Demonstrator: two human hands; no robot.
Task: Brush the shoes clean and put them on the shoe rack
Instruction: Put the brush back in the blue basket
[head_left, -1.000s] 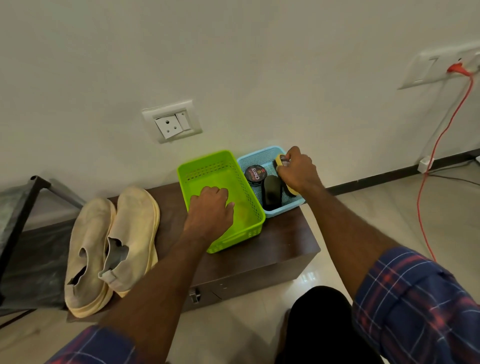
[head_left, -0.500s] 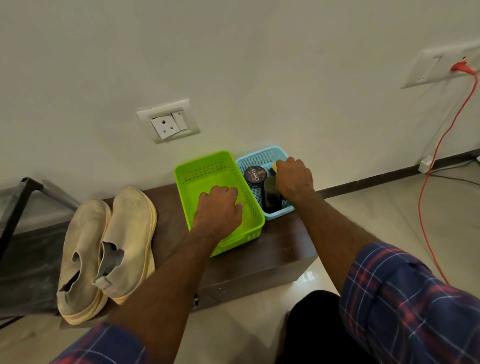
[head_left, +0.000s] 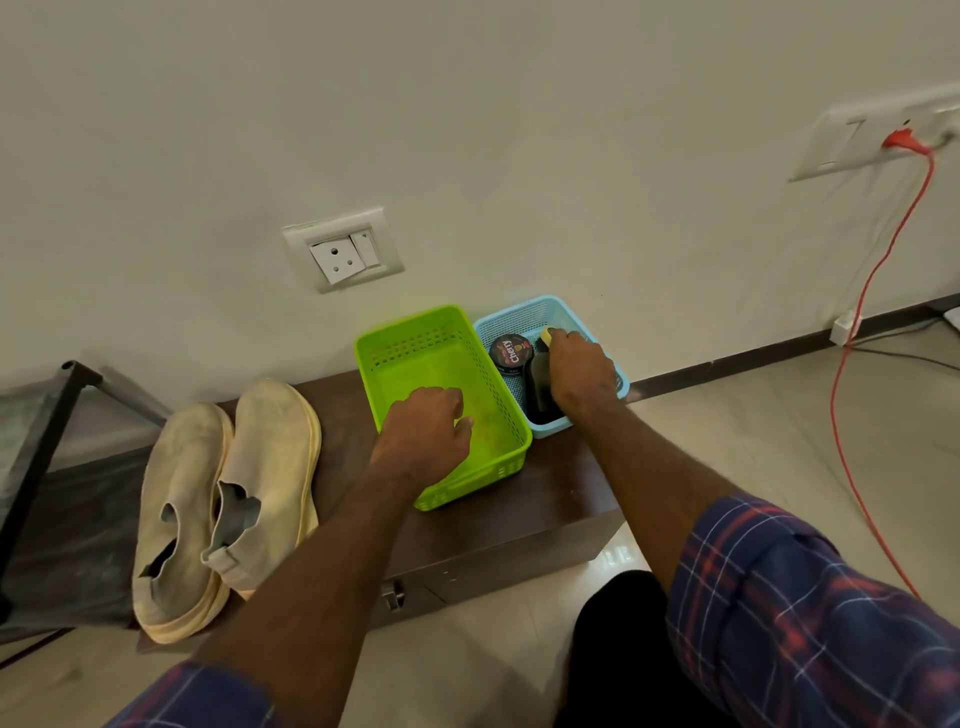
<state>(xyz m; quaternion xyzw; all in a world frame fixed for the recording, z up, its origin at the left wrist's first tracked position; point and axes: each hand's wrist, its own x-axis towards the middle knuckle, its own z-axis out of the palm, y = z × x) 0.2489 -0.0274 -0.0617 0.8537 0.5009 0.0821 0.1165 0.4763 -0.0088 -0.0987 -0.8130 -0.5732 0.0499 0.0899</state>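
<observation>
We see that our right hand (head_left: 579, 376) has sunk deeper into the blue basket (head_left: 597, 325) than a second ago: then it held the yellow-backed brush (head_left: 546, 333) up near the far rim, now only a sliver of that yellow shows at our fingertips, fingers curled over it beside a dark brush (head_left: 537, 389). Our left hand (head_left: 426, 434) stays in the green basket (head_left: 410, 343), fingers loosely curled; we cannot tell whether they hold anything. The view has also drifted a little.

We count two beige shoes (head_left: 228, 499), a pair lying side by side at the left end of the dark wooden bench (head_left: 561, 499), toes toward the wall, well apart from both hands. There are two baskets, touching along their long sides, one round tin (head_left: 511, 353) in the blue one, and two brushes there as far as we can make out.

The tin's lid reads "Cherry" in light letters; smaller print beneath is too fine to read.

Further out we see one black rack frame (head_left: 47, 441) at the left, two wall sockets (head_left: 343, 249), and one orange cable (head_left: 878, 270) running from the right socket to the floor.
</observation>
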